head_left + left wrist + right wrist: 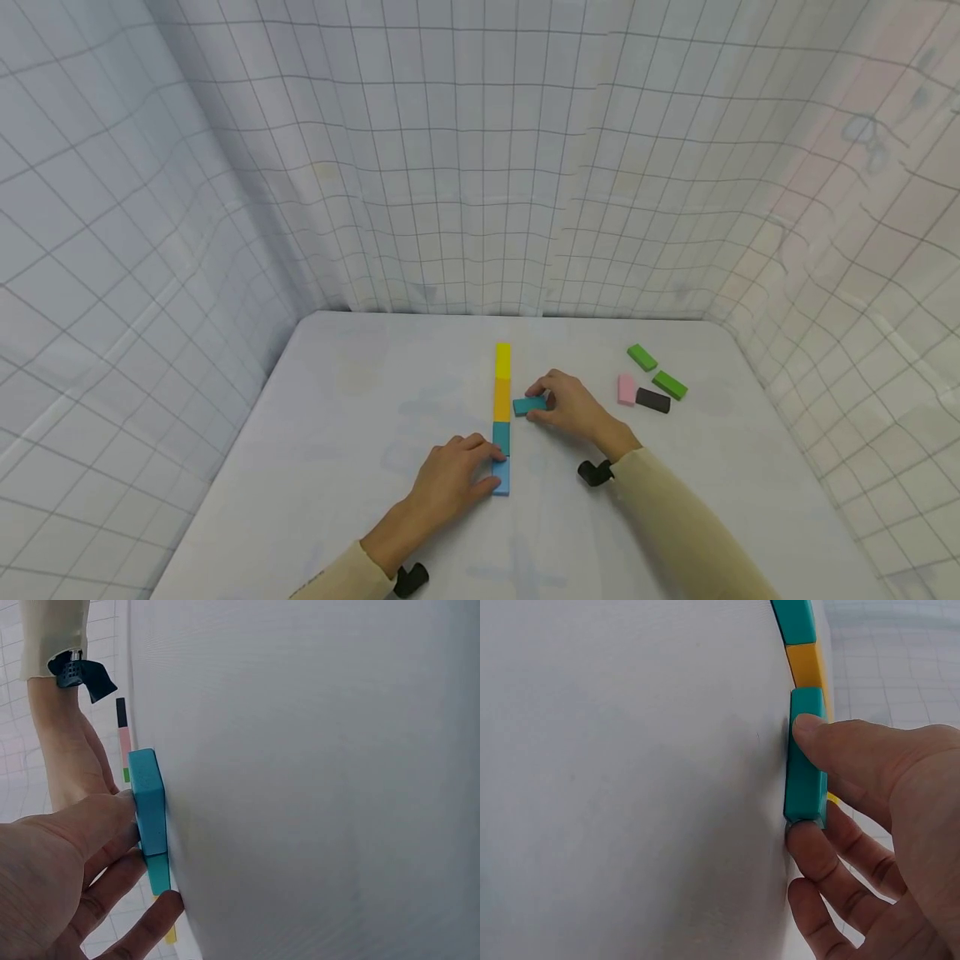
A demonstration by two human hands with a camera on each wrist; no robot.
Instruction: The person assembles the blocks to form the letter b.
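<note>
A straight row on the table runs from a yellow block (pixel 503 361) at the far end through an orange block (pixel 502 400) and a teal block (pixel 501 438) to a light blue block (pixel 502 478) nearest me. My left hand (pixel 452 477) holds the light blue block, thumb at its left side and a fingertip near its joint with the teal one. Just right of the orange block, my right hand (pixel 567 404) pinches a second teal block (pixel 806 761) between thumb and fingers. This block lies crosswise to the row, with a small gap between them.
To the right lie a pink block (pixel 626 390), a black block (pixel 653 401) and two green blocks, one farther back (pixel 642 357) and one beside the black block (pixel 670 385). Grid-patterned white curtains (pixel 465 167) enclose the white table (pixel 337 417) at the back and sides.
</note>
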